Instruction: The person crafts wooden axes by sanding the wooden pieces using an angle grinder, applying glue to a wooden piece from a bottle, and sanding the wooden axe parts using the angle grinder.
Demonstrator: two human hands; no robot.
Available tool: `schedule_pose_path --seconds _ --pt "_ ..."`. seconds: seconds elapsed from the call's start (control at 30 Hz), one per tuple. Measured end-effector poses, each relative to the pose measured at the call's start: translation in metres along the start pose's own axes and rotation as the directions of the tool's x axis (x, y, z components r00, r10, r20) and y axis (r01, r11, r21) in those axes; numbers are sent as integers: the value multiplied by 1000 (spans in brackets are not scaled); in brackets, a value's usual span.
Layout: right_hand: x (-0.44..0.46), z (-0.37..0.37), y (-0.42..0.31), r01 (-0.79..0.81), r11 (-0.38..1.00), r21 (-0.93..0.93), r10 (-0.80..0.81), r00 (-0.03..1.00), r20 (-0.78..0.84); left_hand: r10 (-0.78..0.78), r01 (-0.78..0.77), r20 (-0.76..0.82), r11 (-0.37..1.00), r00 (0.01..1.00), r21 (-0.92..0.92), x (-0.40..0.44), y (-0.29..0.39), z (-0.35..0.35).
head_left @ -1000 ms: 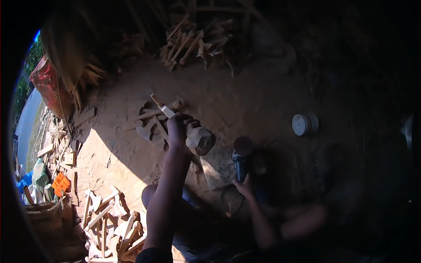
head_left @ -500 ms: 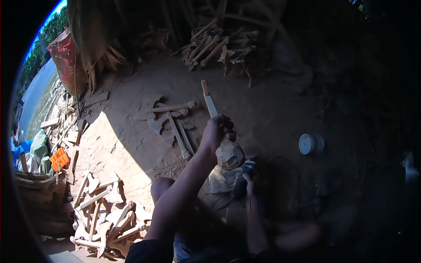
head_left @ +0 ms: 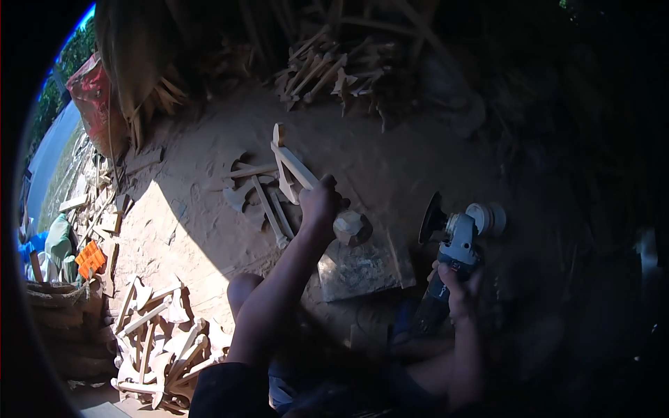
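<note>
My left hand (head_left: 322, 207) is wrapped round the shaft of a wooden axe-shaped piece (head_left: 297, 167). Its blade-like end points away from me, and a faceted round knob (head_left: 352, 228) sticks out on the near side of my fist. Off to the right, my right hand (head_left: 458, 291) grips an angle grinder (head_left: 456, 252) by its dark body. The grinder's round disc (head_left: 432, 218) faces left, apart from the wood. Whether the disc is spinning cannot be made out. Below the knob lies a worn flat block (head_left: 362, 272) on the ground.
Several similar wooden pieces (head_left: 265, 202) lie just beyond my left forearm. A sunlit heap of them (head_left: 164, 341) sits at lower left, another pile (head_left: 327, 70) at the back. A white tub (head_left: 493, 218) stands behind the grinder; a red sack (head_left: 97, 104) is far left.
My right hand has swung the grinder right and up, away from the knob. My left hand has shifted slightly left and turned the wooden piece, so its blade side now shows.
</note>
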State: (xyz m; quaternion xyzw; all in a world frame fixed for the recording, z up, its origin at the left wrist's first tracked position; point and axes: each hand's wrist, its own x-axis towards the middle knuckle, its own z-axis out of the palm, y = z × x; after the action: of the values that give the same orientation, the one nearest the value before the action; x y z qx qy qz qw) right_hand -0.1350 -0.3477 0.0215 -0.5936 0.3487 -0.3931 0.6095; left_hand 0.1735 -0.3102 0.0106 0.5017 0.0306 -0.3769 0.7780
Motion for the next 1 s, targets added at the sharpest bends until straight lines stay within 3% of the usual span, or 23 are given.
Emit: schedule_pose_path --seconds 0.03,0.07,0.23,0.3,0.4,0.5,0.6,0.73,0.87,1.0 --pt "1 1 1 34 999 -34 -35 999 -23 -5 5 -13 1000 1000 8 1 -4 4" --pt "-1 10 6 166 985 -51 -171 978 -123 -8 8 -31 1000 999 17 1 -7 5" --pt "-16 24 14 80 997 1 -80 997 12 -44 60 -111 987 993 148 -1 -28 7" --pt "-20 27 17 164 969 -187 -158 986 50 -90 103 -96 985 991 142 -2 -27 5" --pt "-27 29 20 156 961 -230 -140 987 84 -80 100 -120 980 990 174 -5 -31 10" --pt "-30 23 26 254 909 -330 -217 966 143 71 -42 -70 933 995 357 5 -39 7" --pt "-28 25 26 304 869 -390 -262 952 159 2 19 -70 954 998 298 -5 -30 12" --pt "-29 23 26 215 917 -336 -164 971 175 119 -111 6 913 993 394 13 -45 7" --pt "-34 33 33 159 972 -172 -145 985 91 133 -112 -34 926 991 362 19 -49 5" --pt "-30 31 29 236 955 -179 -213 967 138 45 -39 -29 984 999 173 7 -42 9"
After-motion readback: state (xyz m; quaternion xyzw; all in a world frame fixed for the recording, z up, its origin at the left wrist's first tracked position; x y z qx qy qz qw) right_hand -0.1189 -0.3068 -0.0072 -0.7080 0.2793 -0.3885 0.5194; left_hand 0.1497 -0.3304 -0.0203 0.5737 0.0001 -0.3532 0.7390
